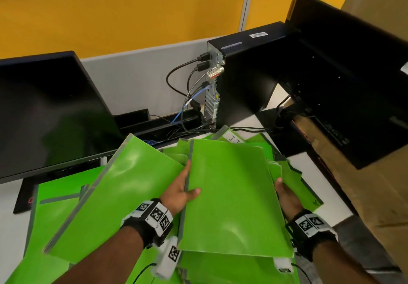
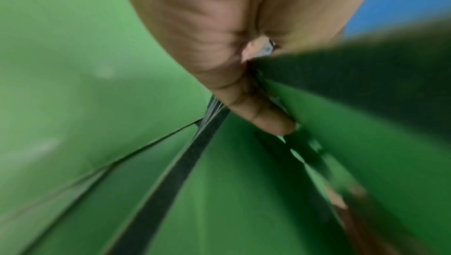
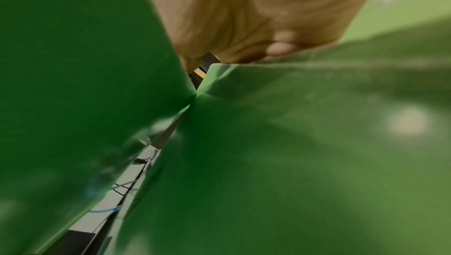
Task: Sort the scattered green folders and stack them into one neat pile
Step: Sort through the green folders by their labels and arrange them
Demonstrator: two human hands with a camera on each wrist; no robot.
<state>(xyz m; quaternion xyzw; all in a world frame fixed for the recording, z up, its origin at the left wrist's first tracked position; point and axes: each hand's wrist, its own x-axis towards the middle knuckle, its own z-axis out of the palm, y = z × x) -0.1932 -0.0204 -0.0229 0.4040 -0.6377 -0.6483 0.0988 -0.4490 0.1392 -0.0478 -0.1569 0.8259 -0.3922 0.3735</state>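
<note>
I hold one green folder [image 1: 231, 195] with a grey spine above a heap of scattered green folders [image 1: 57, 197]. My left hand [image 1: 183, 191] grips its spine edge, thumb on top and fingers underneath. At the folder's right edge is my right hand [image 1: 284, 195], thumb at the rim and fingers hidden below. A second green folder [image 1: 123, 191] lies tilted just left of my left hand. In the blurred left wrist view a finger [image 2: 263, 116] presses against the folder's underside [image 2: 341, 124]. In the right wrist view the palm [image 3: 256, 18] sits between green sheets [image 3: 292, 143].
A dark monitor [image 1: 44, 111] stands at the left, with a black computer tower [image 1: 242, 73] and its cables [image 1: 187, 98] behind the heap. The back of another monitor [image 1: 353, 73] and a cardboard box [image 1: 375, 195] close off the right. The white desk [image 1: 13, 228] shows at the left edge.
</note>
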